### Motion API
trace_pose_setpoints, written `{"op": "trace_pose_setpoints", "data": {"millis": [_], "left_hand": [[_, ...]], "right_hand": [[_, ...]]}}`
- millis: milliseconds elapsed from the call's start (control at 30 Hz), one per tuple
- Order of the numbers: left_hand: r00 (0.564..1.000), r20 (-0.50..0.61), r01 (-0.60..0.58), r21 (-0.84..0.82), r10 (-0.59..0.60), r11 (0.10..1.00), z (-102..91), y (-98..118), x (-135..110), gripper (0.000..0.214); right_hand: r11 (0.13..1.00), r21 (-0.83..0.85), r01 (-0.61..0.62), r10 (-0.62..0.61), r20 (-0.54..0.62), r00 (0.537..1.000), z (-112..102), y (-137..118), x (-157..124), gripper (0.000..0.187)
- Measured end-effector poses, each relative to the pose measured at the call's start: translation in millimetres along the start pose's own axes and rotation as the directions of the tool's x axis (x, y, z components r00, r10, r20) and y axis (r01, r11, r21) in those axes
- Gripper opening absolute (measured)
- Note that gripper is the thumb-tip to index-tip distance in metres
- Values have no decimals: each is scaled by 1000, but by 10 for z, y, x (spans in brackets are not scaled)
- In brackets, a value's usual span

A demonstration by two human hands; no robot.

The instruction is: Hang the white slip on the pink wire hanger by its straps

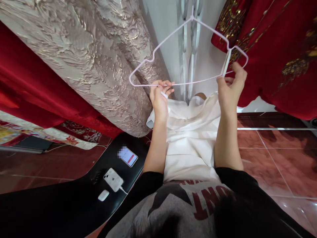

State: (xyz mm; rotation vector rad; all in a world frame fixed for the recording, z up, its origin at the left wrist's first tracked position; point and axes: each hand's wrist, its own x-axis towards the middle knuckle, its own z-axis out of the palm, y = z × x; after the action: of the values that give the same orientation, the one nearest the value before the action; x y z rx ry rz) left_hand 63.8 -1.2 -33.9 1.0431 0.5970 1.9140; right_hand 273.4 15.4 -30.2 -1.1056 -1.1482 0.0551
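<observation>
A pale pink hanger (170,35) is upright in front of me, its hook end running off the top of the view. A white strap (226,62) loops over the notch on its right side. My right hand (230,87) pinches the lower end of this strap beside the hanger's bottom bar. At the bar's left part, my left hand (160,97) has its fingers curled around a short white strap (164,95), touching the bar. Below both hands spreads a creased white cloth (192,138); where the straps join it is hidden.
Red gowns with gold trim (279,49) hang on the right, and a shiny beige patterned fabric (99,59) on the left. A black bench (61,201) bears a lit phone (130,157), a white phone (113,179) with a cable and a white case (103,195). Red floor tiles (274,162) lie right.
</observation>
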Motion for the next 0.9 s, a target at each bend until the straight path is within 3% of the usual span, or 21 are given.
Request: {"op": "trace_pose_setpoints", "data": {"millis": [133,233,500,567,633,700,767,833,900], "left_hand": [[999,-5,-38,0,38,999,-8,21,8,12],[1000,-24,-19,10,19,1000,-14,44,14,13],[999,39,-24,-66,27,997,-70,15,56,12],[999,42,-30,-83,34,996,-81,12,63,12],[999,33,-13,-76,15,997,-86,14,65,12],[1000,15,16,-51,-16,999,-85,18,63,12],[999,14,37,-38,-36,999,-80,21,57,12],[999,28,42,-51,-41,998,-75,25,48,13],[998,36,50,-65,-48,997,-73,34,40,14]], "right_hand": [[995,89,-53,39,162,986,-17,-107,39,18],[983,177,-46,21,136,990,-37,-237,31,12],[990,142,-7,1,40,999,-127,-303,88,20],[981,189,-54,31,126,992,-132,-398,211,17],[944,293,-156,70,283,957,-142,-510,386,11],[872,398,-285,112,405,908,-159,-586,578,11],[789,469,-397,173,451,876,-174,-575,737,18],[753,510,-415,221,398,890,-174,-466,816,21],[787,523,-327,278,173,945,-152,-297,788,29]]}}
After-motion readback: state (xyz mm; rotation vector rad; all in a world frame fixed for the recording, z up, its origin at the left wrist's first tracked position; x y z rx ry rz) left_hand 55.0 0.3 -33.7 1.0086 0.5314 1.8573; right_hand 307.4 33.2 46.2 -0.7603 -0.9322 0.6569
